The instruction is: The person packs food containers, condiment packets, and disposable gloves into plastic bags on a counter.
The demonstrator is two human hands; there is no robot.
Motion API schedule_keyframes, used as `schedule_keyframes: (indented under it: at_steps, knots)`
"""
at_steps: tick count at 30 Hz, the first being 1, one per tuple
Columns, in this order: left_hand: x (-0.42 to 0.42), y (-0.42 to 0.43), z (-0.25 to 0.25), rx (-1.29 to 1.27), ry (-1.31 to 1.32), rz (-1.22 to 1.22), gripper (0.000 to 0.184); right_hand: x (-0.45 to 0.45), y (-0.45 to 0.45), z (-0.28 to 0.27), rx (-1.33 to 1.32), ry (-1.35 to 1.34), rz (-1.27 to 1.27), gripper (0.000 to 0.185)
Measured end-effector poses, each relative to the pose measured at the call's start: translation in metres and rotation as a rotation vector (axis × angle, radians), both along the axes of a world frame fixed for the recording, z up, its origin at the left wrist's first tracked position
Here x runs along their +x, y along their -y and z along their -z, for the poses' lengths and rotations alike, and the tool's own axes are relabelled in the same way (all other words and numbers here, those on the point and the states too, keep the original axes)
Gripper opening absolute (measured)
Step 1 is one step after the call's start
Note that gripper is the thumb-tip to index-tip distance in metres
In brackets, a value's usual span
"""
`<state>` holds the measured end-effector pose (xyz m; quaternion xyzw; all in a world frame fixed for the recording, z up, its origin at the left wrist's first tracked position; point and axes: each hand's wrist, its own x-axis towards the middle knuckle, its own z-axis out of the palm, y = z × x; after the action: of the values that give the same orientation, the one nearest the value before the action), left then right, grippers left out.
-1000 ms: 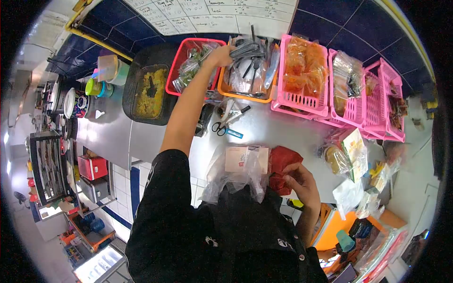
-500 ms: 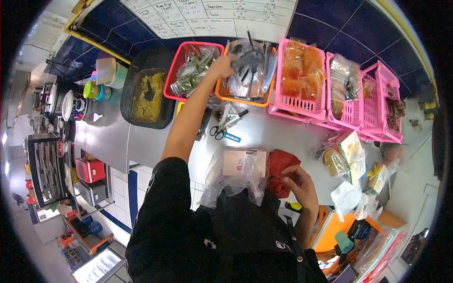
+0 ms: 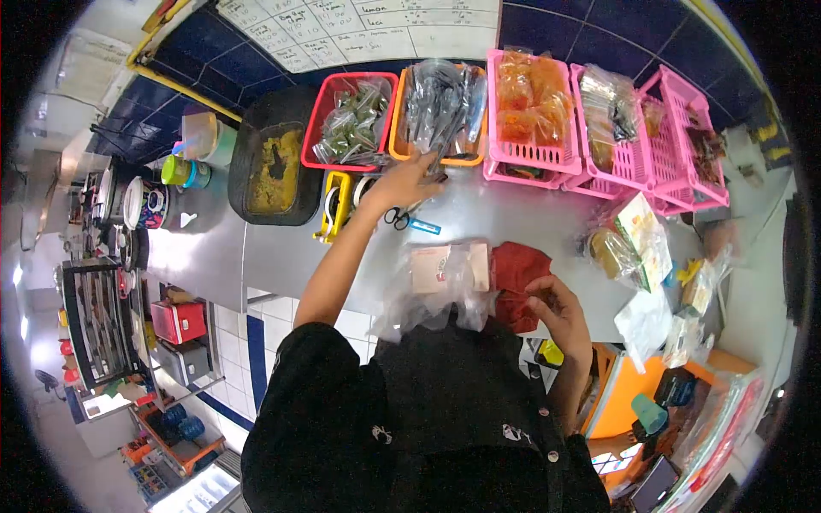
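Observation:
My left hand (image 3: 406, 182) is just in front of the orange basket (image 3: 398, 152), its fingers closed on a dark piece of plastic cutlery (image 3: 438, 162). More dark plastic cutlery (image 3: 432, 98) in clear wrapping fills that basket. My right hand (image 3: 558, 309) hovers at the right edge of a red bag (image 3: 516, 278), fingers loosely curled and apart, with nothing visible between them. Left of the red bag lies a pale box (image 3: 440, 268) partly covered by a clear plastic bag (image 3: 428, 301), close against my body.
Scissors (image 3: 397, 219) and a yellow tape dispenser (image 3: 340, 205) lie near my left forearm. A red basket (image 3: 305, 141) of leafy packets and a black pan (image 3: 248, 201) stand further left. Pink baskets (image 3: 534, 158) with bagged food line the back right.
My left hand has drawn back out of the orange basket toward me, bringing dark cutlery with it. My right hand stays beside the red bag. The view has shifted slightly.

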<state>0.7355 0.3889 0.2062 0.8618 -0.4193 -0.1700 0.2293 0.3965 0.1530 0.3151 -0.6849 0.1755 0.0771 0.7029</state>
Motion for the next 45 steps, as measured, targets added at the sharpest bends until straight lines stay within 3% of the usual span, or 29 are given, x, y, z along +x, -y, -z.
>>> schedule_keyframes:
  at_steps: [1,3,6,10,11,12,14,15,16,17,19,22,24,26,28,30,32,35,38,39,42,44,45]
  knots:
    - [-0.024,-0.008,-0.023,0.004,0.009,0.005,0.078,-0.01,-0.002,-0.001,0.007,0.007,0.021,0.015]
    - [-0.075,-0.015,-0.092,0.017,-0.276,0.176,0.069,-0.028,-0.003,0.002,0.033,-0.019,0.049,0.015]
    - [-0.144,-0.002,-0.133,-0.09,-0.212,0.402,0.065,-0.061,-0.004,0.027,-0.005,0.0,0.073,0.015]
    - [-0.228,0.047,-0.133,-0.146,-0.233,0.571,0.059,-0.105,-0.005,0.044,-0.124,0.082,0.148,0.015]
    - [-0.251,0.061,-0.129,-0.061,-0.217,0.557,0.058,-0.124,-0.003,0.064,-0.221,0.102,0.169,0.015]
    - [-0.273,0.075,-0.111,-0.048,-0.224,0.569,0.059,-0.134,-0.006,0.044,-0.218,0.069,0.186,0.015]
    - [-0.317,0.085,-0.06,0.098,-0.139,0.655,0.059,-0.174,-0.007,0.058,-0.35,0.098,0.152,0.015]
    - [-0.336,0.082,-0.034,0.197,-0.135,0.77,0.057,-0.193,-0.01,0.058,-0.372,0.224,0.211,0.017]
    - [-0.355,0.079,-0.012,0.296,-0.119,0.871,0.056,-0.21,-0.019,0.068,-0.092,0.141,0.332,0.022]
    - [-0.373,0.084,0.003,0.315,-0.146,0.968,0.056,-0.225,-0.028,0.083,-0.082,0.204,0.461,0.024]
    - [-0.406,0.084,0.029,0.479,-0.512,0.949,0.056,-0.263,-0.036,0.1,-0.139,0.09,0.543,0.02]
    - [-0.441,0.095,0.063,0.447,-0.633,1.068,0.058,-0.32,-0.069,0.123,-0.006,-0.019,0.725,0.02]
    - [-0.456,0.112,0.088,0.59,-0.613,1.068,0.061,-0.354,-0.079,0.134,0.043,-0.108,0.831,0.023]
    - [-0.462,0.12,0.148,0.509,-0.515,1.059,0.065,-0.382,-0.094,0.155,0.065,-0.087,0.91,0.025]
    - [-0.47,0.131,0.2,0.49,-0.444,1.062,0.065,-0.404,-0.112,0.168,0.315,-0.115,1.261,0.027]
    - [-0.487,0.151,0.256,0.459,-0.37,1.06,0.066,-0.432,-0.123,0.192,0.268,-0.196,1.292,0.027]
    - [-0.494,0.163,0.301,0.543,-0.6,0.772,0.07,-0.451,-0.137,0.208,0.186,-0.347,1.315,0.028]
    - [-0.493,0.184,0.373,0.555,-0.526,0.66,0.072,-0.471,-0.155,0.25,0.212,-0.449,1.32,0.025]
    - [-0.482,0.216,0.438,0.433,-0.384,0.588,0.076,-0.471,-0.17,0.328,0.179,-0.412,1.382,0.023]
    - [-0.47,0.223,0.481,0.392,-0.132,0.594,0.075,-0.466,-0.175,0.362,0.253,-0.416,1.399,0.022]
    - [-0.445,0.277,0.561,0.106,0.071,0.459,0.07,-0.426,-0.216,0.48,0.275,-0.548,1.401,0.025]
    - [-0.429,0.331,0.597,-0.089,0.082,0.418,0.067,-0.397,-0.253,0.527,-0.005,-0.735,1.127,0.03]
    - [-0.426,0.36,0.601,-0.169,-0.046,0.422,0.066,-0.382,-0.281,0.546,-0.052,-0.674,1.099,0.031]
